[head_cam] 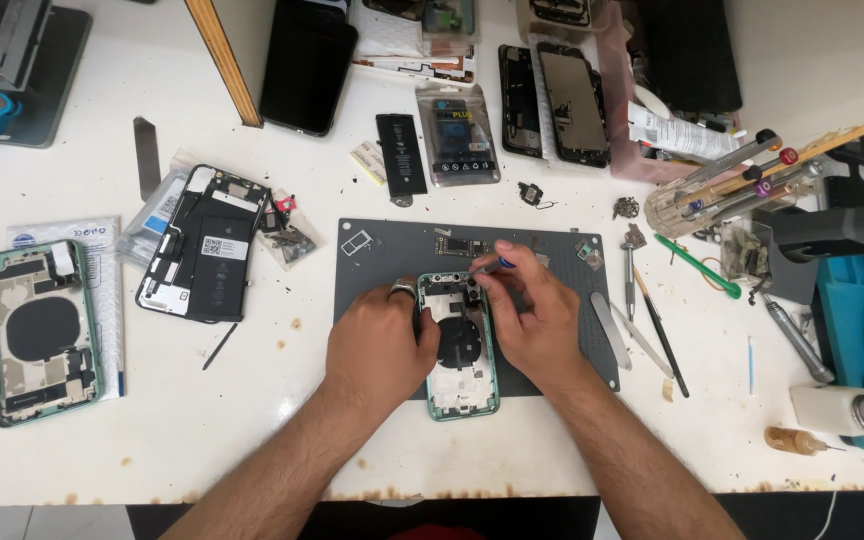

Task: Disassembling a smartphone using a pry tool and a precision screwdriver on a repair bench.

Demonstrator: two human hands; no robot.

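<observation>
Head view, work piece: a green-framed opened phone housing (460, 350) with a dark round coil inside lies lengthwise on the dark grey rectangular work mat (382, 245), near the front edge of the white desk (252, 440).
Head view, left hand: the left hand (380, 340), a ring on one finger, is curled over the housing's left edge and pins it to the mat; fingers closed on the frame.
Head view, right hand: the right hand (537, 320) pinches a thin blue-tipped screwdriver (495, 264) between thumb and fingertips, its tip at the upper end of the housing (the exact contact point is hidden by the fingers).
Head view, doing it well: I would judge that the tool should stand straight over the screw, pressure light, the housing kept from sliding.
Head view, surroundings: a second green housing (40, 335) lies far left, a black opened phone (204, 245) between, and a black battery (400, 153) above the mat.
</observation>
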